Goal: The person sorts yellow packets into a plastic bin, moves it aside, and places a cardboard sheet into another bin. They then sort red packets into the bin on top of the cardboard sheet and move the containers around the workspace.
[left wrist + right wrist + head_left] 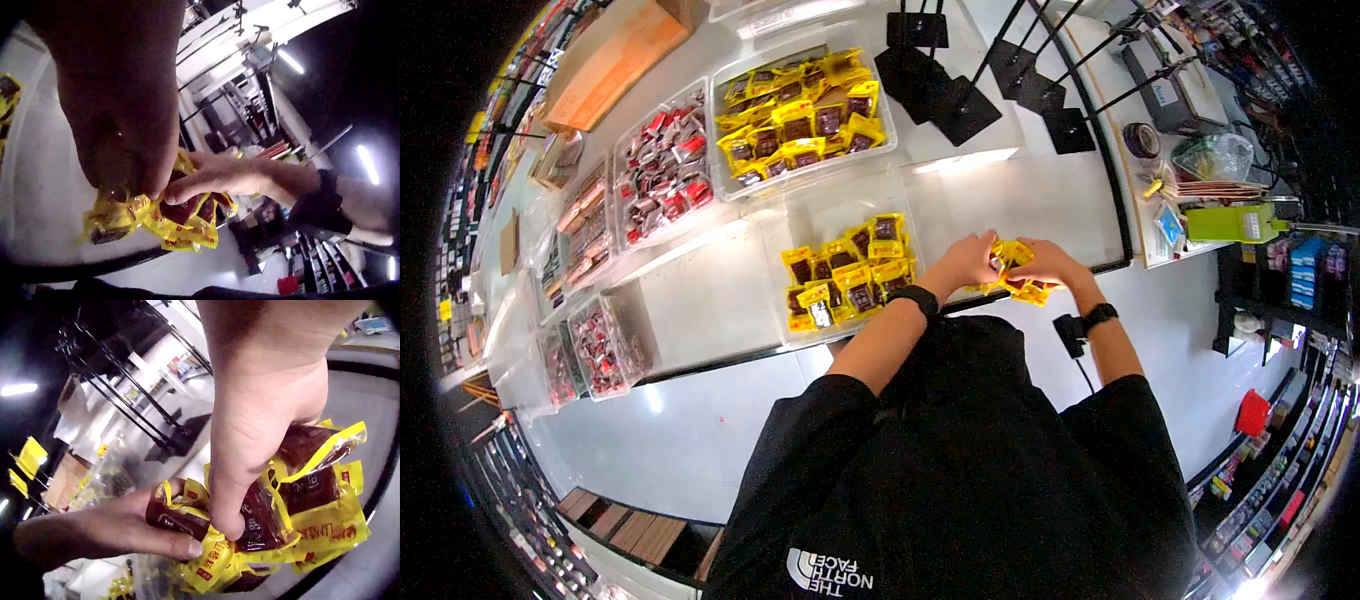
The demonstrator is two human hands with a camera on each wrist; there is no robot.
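Close to the table's front edge, my left hand [970,262] and right hand [1048,264] hold a bunch of small yellow-edged snack packets [1025,287] between them. Dark brown pieces show through the clear fronts of these packets [259,515]. In the right wrist view the right hand [265,406] grips the bunch from above, thumb pressed against one packet. There the left hand [119,525] pinches packets from the side, its thumb lying along them. Just left of the hands, a clear tray [800,335] holds more such packets [855,270].
Behind stands a bigger clear bin [725,190] of the same yellow packets. Further left are bins of red-and-clear packets [662,165] and a cardboard box [615,60]. Black stands with square bases [965,112] occupy the back. A side table at right bears a green box [1230,224].
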